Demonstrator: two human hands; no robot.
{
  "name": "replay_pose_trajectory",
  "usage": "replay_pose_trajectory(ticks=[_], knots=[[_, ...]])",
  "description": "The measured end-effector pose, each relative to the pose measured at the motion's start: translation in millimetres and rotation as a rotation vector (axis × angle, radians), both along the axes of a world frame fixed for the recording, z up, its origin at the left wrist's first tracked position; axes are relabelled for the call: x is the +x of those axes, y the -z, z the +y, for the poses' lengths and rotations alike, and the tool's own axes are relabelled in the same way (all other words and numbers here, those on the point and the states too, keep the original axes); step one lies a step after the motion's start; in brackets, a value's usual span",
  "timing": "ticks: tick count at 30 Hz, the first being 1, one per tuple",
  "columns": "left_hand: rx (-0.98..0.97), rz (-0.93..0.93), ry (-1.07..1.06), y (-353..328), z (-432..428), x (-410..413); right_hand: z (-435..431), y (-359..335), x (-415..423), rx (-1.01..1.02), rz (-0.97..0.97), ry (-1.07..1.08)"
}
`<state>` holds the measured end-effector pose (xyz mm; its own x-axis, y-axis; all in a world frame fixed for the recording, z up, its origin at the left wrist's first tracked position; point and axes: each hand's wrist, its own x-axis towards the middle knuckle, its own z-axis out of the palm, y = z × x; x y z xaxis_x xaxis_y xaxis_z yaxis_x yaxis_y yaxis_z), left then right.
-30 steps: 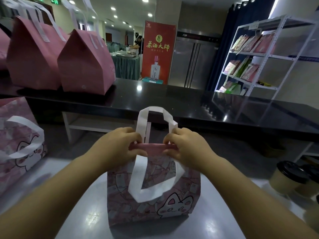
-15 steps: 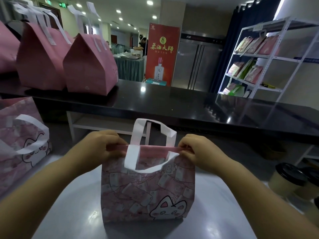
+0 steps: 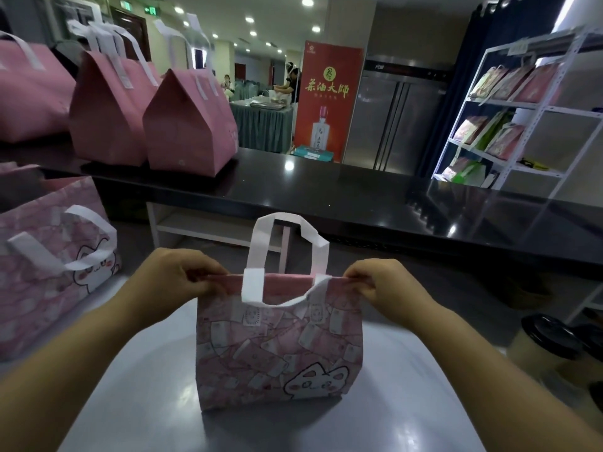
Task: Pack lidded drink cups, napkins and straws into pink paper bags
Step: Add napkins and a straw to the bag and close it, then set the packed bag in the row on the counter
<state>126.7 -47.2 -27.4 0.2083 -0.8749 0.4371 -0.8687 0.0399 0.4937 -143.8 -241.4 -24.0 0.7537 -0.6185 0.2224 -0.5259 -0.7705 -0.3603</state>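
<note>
Two hands hold one pink cat-print paper bag (image 3: 279, 350) upright in the middle of the grey worktop (image 3: 130, 402). Left hand (image 3: 176, 282) pinches the bag's top rim at its left end, right hand (image 3: 385, 285) pinches the right end, the mouth pulled nearly flat between them. One white handle (image 3: 287, 243) stands up. Lidded drink cups (image 3: 548, 347) sit at the worktop's right edge; another printed bag (image 3: 49, 256) stands at the left edge.
</note>
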Motion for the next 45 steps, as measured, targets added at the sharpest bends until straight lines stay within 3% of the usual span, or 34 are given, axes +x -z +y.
replay_pose_trajectory(ticks=[7,19,29,32,36,45], knots=[[-0.007,0.099,-0.031,-5.2,7.0,-13.3,-5.2,-3.7,-5.1,-0.018,-0.104,0.009],[-0.264,0.206,0.013,-75.1,-11.1,18.0,-12.5,-78.4,15.0,-0.026,-0.481,-0.05],[-0.533,-0.259,-0.026,-164.9,-71.9,81.1,-31.2,-182.5,68.8,-0.322,-0.655,0.063],[-0.558,-0.297,-0.029,-173.5,-101.6,100.8,-38.9,-205.4,87.9,-0.437,-0.68,0.119],[-0.459,-0.222,-0.032,-167.8,-138.1,117.0,-49.1,-221.9,121.4,-0.594,-0.678,0.237],[-0.189,0.141,0.162,-126.7,-196.2,114.8,-82.9,-186.5,206.0,-0.568,-0.538,0.443]])
